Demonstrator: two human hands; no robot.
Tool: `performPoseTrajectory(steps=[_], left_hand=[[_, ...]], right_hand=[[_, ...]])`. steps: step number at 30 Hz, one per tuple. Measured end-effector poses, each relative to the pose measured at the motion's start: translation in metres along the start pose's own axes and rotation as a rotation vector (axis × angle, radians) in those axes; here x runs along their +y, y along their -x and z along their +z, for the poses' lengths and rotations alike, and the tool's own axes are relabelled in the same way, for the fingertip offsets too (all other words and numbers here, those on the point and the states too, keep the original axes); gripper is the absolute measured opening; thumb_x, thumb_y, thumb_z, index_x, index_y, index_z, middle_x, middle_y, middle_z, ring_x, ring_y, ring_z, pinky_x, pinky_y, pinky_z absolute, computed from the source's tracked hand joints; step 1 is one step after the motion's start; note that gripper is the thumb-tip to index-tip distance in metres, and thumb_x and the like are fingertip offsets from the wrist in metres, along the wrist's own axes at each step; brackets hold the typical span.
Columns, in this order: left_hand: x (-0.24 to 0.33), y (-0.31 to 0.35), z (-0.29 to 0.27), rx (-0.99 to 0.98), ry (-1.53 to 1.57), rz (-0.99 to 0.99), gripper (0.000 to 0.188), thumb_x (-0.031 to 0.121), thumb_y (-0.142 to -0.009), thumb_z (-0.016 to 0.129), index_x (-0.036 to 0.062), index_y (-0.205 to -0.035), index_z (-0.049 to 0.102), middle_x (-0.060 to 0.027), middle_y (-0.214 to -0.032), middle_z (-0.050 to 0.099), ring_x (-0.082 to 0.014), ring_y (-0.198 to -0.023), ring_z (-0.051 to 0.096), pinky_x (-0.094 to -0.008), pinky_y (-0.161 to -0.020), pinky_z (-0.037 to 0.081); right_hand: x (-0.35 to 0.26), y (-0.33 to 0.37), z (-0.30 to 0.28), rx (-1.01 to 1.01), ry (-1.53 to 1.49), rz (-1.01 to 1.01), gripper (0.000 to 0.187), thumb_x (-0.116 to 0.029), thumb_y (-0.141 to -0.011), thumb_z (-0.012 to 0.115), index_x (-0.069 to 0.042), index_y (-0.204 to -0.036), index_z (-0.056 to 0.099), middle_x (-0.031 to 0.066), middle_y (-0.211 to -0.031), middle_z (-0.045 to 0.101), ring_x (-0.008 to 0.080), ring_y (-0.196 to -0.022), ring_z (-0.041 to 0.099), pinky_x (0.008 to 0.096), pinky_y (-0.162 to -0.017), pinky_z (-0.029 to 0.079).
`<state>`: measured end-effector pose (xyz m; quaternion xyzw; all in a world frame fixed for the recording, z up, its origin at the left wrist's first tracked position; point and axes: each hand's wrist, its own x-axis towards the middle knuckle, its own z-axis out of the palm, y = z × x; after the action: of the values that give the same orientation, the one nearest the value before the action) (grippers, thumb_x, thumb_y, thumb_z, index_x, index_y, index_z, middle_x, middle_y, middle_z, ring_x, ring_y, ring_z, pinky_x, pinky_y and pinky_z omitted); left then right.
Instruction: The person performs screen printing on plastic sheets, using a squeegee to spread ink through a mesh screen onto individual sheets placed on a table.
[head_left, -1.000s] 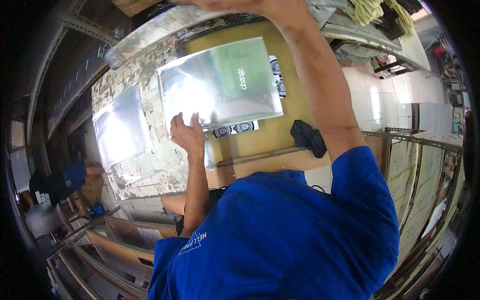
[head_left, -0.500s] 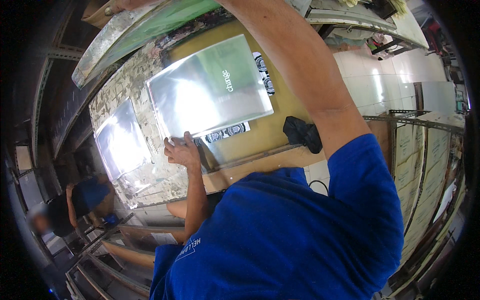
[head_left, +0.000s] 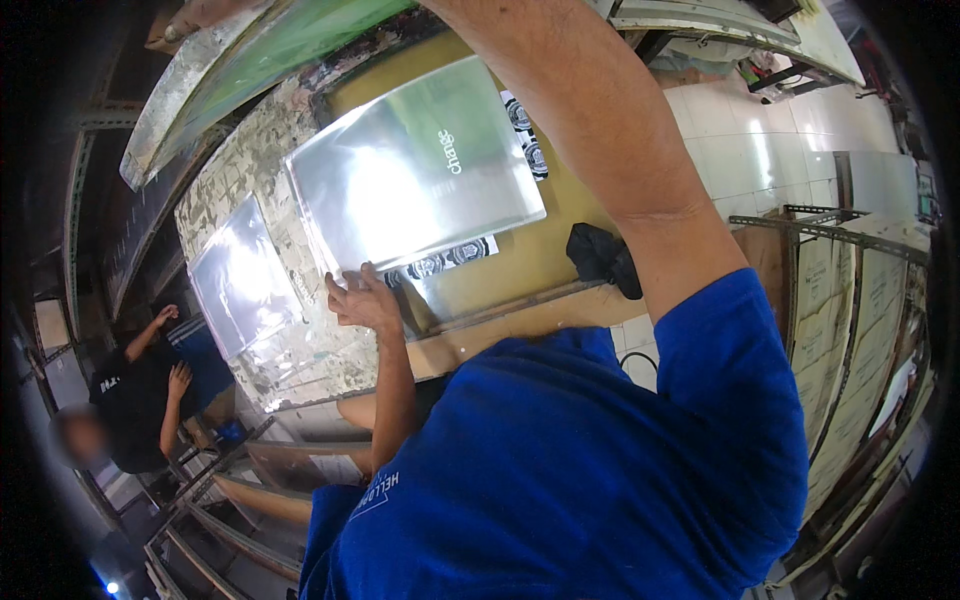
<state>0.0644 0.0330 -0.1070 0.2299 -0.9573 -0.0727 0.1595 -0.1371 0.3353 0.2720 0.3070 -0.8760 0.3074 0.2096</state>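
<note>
At the near-left corner of a clear glossy sheet [head_left: 400,165], left hand [head_left: 362,300]: fingers spread and loosely curved, tips at the corner, apparently touching; no closed grip visible. The sheet lies ahead of this hand, mostly to its right. Long axis runs left to right, slanted so the right end is farther away. Left hand is the nearer of the two.

Right of the sheet, near the table's wooden edge: crumpled black cloth [head_left: 603,258]. Under the sheet, a yellowish board [head_left: 455,298]; black-and-white patterned strips [head_left: 447,262] stick out along the near and right sides. To the left, well apart from the board, a second clear sheet [head_left: 240,275] on the paint-flaked tabletop [head_left: 320,365].

Beyond, at far left: frame with a green panel [head_left: 300,45], tilted above the table. Right arm reaches across over the far side; right hand [head_left: 205,15] at the frame's outer end, cut by the view. It seems to be on the frame; finger closure cannot be told. The sheet lies nearer the body than this hand, toward its right.

Farther left, a co-worker [head_left: 140,400], both hands lifted.
</note>
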Motion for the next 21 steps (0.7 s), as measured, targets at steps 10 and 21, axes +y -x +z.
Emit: performPoseTrajectory(steps=[10, 21], left_hand=[[0.003, -0.009, 0.002, 0.092, 0.211, 0.0, 0.03, 0.024, -0.087, 0.07, -0.0044, -0.097, 0.075, -0.0112, -0.14, 0.054, -0.0332, -0.118, 0.05, -0.0473, -0.093, 0.04], [0.039, -0.039, -0.042, 0.017, 1.054, -0.419, 0.023, 0.011, -0.1, 0.06, -0.0064, -0.115, 0.06, -0.0153, -0.104, 0.067, -0.0185, -0.089, 0.064, -0.0299, -0.071, 0.053]], right_hand=[[-0.004, -0.012, 0.012, 0.049, 0.024, 0.115, 0.035, -0.03, -0.087, 0.067, 0.004, -0.089, 0.073, 0.02, -0.085, 0.071, 0.0303, -0.082, 0.07, 0.0418, -0.076, 0.058], [-0.026, -0.019, 0.009, 0.002, 0.193, 0.24, 0.065, -0.062, -0.084, 0.062, 0.002, -0.088, 0.075, 0.021, -0.089, 0.073, 0.0337, -0.085, 0.07, 0.0459, -0.079, 0.055]])
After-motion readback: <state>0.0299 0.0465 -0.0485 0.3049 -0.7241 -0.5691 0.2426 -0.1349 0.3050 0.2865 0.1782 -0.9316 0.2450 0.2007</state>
